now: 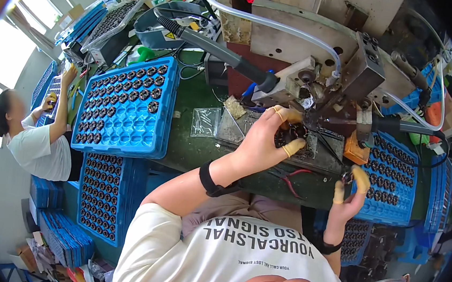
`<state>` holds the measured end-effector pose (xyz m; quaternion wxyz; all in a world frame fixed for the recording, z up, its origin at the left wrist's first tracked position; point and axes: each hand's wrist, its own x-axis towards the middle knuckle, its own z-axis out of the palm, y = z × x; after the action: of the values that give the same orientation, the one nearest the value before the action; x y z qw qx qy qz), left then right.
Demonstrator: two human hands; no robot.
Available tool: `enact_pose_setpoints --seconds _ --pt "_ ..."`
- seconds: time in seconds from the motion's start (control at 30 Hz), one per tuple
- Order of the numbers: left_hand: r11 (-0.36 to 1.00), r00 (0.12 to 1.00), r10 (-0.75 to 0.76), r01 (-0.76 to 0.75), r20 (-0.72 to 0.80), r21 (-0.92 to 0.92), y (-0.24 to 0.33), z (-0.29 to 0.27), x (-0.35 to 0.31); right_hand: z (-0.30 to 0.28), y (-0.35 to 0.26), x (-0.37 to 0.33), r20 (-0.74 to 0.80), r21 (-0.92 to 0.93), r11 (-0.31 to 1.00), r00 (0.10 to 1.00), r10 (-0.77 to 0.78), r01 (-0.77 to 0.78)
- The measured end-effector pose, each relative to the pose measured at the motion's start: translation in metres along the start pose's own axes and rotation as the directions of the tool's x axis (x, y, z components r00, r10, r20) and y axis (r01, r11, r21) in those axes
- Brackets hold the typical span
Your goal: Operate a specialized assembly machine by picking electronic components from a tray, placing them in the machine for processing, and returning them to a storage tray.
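Note:
My left hand [265, 140], with yellowish finger cots, is closed on a dark ring-shaped coil part [291, 135]. It holds the part just below the metal head of a bench machine [298, 83]. Lower and to the right, my right hand [351, 194] pinches a similar small dark coil part [347, 177] between cot-covered thumb and fingers. Right beside that hand lies a blue tray [391, 213] with rows of these parts. Another blue tray [133, 125] on the left is partly filled, with bare pockets toward its lower right.
Red-handled pliers [290, 182] lie on the green bench near me. A clear bag of small pins [205, 122] and a sponge-like block [235, 108] are left of the machine. An orange block [356, 150] stands right. Thick cables arch overhead. Another person [37, 143] works at far left.

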<state>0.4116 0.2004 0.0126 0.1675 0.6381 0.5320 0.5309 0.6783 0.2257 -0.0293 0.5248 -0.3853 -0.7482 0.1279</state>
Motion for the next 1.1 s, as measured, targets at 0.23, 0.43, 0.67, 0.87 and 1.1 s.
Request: enact_pose_setpoints --seconds 0.23,0.43,0.67,0.87,1.1 --pt "0.995 0.988 0.059 -0.046 -0.140 0.092 -0.005 0.004 -0.010 0.007 -0.002 0.044 0.029 -0.254 0.963 0.996 -0.081 0.086" --pt "0.997 0.993 0.013 -0.021 -0.117 -0.073 0.001 -0.015 -0.028 0.001 0.024 0.042 0.159 -0.251 0.966 0.987 -0.020 0.060" --pt "0.874 0.975 -0.077 0.167 -0.210 0.456 0.004 -0.155 -0.086 -0.012 0.036 0.059 0.221 -0.470 0.877 0.975 0.011 0.097" --pt "0.330 0.711 0.090 0.639 -0.697 0.695 -0.039 -0.316 -0.175 -0.004 0.029 0.062 0.168 -0.630 0.769 0.946 0.277 -0.113" --pt "0.329 0.598 -0.206 0.788 -0.775 0.520 -0.040 -0.341 -0.214 -0.005 0.059 0.054 0.192 -0.551 0.834 0.969 0.158 -0.027"
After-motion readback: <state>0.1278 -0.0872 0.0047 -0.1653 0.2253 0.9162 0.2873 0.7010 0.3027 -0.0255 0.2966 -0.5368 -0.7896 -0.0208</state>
